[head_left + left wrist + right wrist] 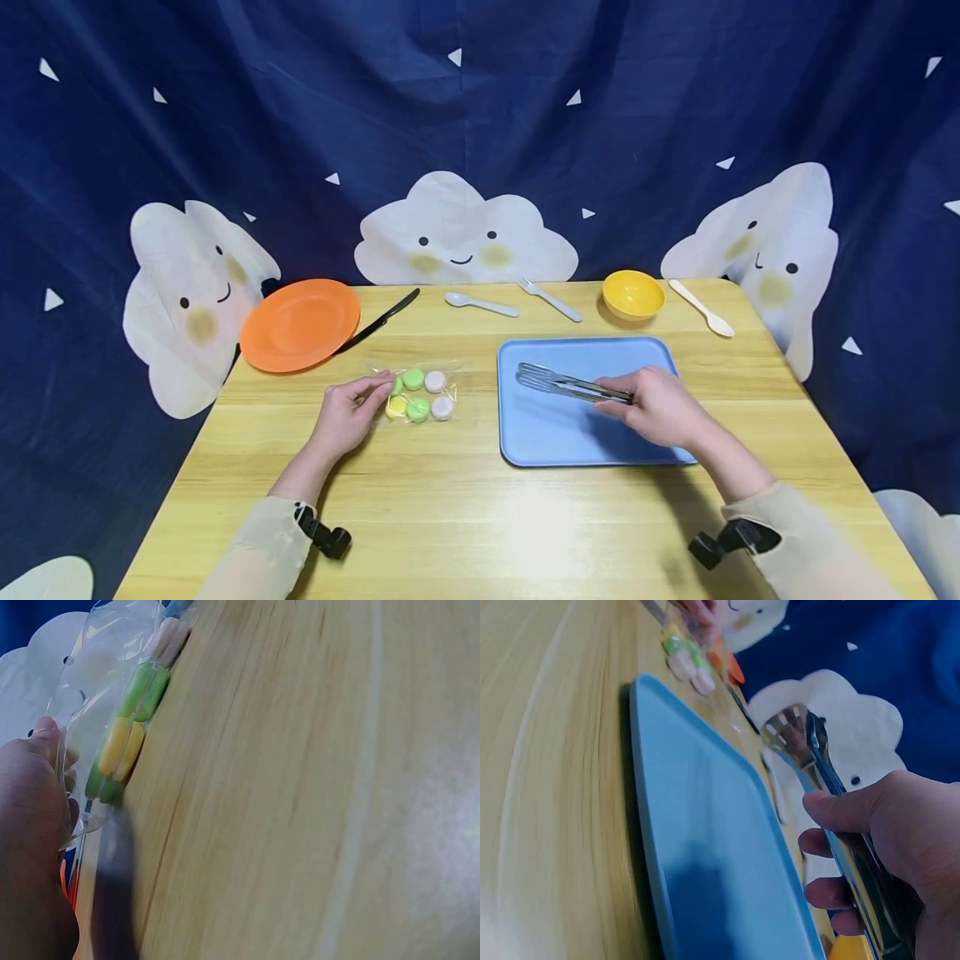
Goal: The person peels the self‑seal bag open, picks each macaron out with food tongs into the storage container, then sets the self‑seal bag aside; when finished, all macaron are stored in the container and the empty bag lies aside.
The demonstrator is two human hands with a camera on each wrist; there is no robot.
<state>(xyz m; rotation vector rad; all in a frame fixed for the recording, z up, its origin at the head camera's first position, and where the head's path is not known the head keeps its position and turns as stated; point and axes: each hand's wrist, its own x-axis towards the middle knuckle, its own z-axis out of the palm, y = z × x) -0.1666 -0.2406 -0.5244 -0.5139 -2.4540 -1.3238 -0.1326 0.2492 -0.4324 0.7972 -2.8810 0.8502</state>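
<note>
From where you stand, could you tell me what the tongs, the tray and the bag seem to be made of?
Tongs: probably polished steel; silvery, with mirror-like glints in the right wrist view. Tray: likely matte plastic; even pale blue, rounded moulded rim. Bag: thin clear plastic film; the sweets show through, and it creases and shines.

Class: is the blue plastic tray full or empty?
Empty: the blue plastic tray holds nothing; the metal tongs are gripped by the right hand.

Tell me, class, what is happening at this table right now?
A person sits at a wooden table. Their left hand pinches a clear bag of macarons, which lies on the table. Their right hand holds metal tongs over a blue tray. The macarons are inside the bag.
</note>
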